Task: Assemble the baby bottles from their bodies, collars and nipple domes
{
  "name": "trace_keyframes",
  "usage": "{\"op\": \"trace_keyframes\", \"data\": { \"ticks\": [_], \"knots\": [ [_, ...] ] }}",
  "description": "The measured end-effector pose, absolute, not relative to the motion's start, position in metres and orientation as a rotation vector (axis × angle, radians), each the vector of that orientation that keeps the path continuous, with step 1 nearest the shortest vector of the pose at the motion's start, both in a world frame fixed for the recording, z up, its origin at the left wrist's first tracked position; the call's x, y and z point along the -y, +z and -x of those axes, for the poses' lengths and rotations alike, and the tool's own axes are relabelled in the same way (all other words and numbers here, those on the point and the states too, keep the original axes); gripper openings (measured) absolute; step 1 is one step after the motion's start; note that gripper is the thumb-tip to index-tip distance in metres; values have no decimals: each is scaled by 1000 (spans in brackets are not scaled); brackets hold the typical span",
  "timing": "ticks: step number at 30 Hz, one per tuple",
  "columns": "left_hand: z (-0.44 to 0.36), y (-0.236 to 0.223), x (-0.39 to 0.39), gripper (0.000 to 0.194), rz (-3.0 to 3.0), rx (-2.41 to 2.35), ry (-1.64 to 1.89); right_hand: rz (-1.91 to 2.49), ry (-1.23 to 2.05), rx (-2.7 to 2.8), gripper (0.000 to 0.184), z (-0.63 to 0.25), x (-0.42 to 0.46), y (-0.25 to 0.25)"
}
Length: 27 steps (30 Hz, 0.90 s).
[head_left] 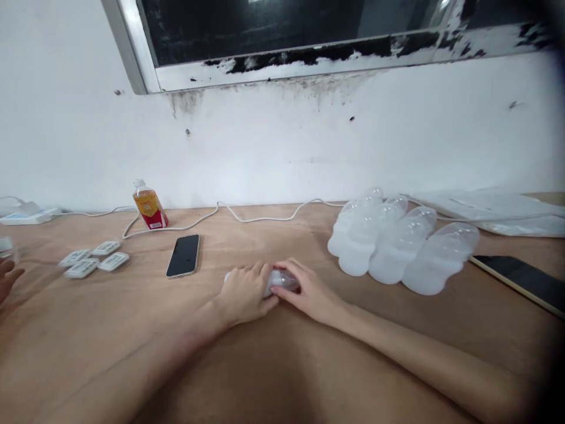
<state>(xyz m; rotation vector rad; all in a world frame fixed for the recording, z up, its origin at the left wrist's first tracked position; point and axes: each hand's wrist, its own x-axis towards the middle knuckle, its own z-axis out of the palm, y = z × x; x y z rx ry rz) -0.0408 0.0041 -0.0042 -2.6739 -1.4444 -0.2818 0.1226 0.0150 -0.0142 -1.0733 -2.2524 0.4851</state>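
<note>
My left hand (248, 292) lies over a translucent plastic piece (281, 281), with its fingers closed around the frosted left end. The clear right end sits between the thumb and fingers of my right hand (306, 292). The piece lies low at the tabletop, and much of it is hidden under my hands. To the right stands a group of several similar rounded plastic pieces (388, 247), frosted below and clear on top, side by side in rows.
Left of my hands lies a phone (183, 256), with a drink bottle (150, 204) behind it. Several small white labelled cases (95, 259) lie farther left, near another person's hand (7, 278). A white cable (265, 219) runs along the wall; a dark tablet-like device (525, 280) lies right.
</note>
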Motion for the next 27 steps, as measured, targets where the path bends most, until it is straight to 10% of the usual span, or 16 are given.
{"op": "trace_keyframes", "data": {
  "ticks": [15,27],
  "knots": [
    [65,3,-22,56,2743,1627,-517,763,59,2367,33,-140,-20,12],
    [91,-13,-41,31,2362,1873,-1593,1692,-480,2403,31,-127,-106,-7]
  ]
}}
